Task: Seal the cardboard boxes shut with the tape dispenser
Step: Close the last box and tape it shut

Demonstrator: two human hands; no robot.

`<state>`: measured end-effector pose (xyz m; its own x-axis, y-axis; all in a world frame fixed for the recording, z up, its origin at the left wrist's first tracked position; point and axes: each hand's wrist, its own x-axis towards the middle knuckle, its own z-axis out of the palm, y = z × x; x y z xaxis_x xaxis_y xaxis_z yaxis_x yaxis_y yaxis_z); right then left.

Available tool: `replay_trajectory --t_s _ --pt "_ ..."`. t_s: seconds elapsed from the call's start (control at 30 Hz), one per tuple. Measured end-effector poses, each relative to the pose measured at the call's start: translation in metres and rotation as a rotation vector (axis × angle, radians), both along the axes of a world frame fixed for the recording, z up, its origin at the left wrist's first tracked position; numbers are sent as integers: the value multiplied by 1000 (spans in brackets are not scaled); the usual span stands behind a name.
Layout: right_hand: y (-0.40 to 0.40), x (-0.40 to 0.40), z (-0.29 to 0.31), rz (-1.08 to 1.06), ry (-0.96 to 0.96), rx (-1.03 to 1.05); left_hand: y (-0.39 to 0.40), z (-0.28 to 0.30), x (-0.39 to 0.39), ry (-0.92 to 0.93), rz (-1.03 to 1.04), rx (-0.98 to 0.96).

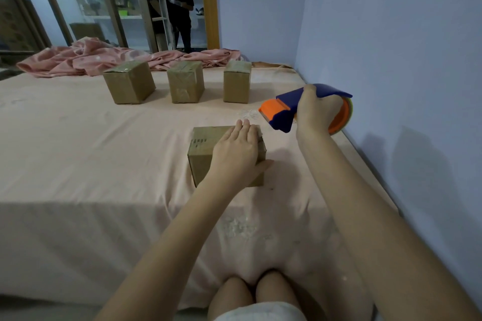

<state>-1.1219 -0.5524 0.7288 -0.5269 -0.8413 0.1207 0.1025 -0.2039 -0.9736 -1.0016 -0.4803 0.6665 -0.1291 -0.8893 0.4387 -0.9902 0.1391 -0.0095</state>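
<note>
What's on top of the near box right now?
The left hand lies flat on the right part of the near box top, fingers straight. The tape dispenser is off it, held in the right hand. The top under the palm is hidden.

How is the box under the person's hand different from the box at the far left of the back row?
The near box has the left hand resting flat on top; the far-left box is untouched. The near box shows a row of dark printed marks on its top; the far-left box's top looks glossy, seemingly taped. The near box sits alone close to the person; the far-left one stands in a row of three. Both are small brown cardboard boxes on the pink sheet.
</note>
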Motion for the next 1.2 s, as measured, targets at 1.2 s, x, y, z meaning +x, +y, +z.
replay_trajectory --t_s 1.2 --pt "3 -15 -27 -154 391 -22 0 1 0 -38 -14 8"
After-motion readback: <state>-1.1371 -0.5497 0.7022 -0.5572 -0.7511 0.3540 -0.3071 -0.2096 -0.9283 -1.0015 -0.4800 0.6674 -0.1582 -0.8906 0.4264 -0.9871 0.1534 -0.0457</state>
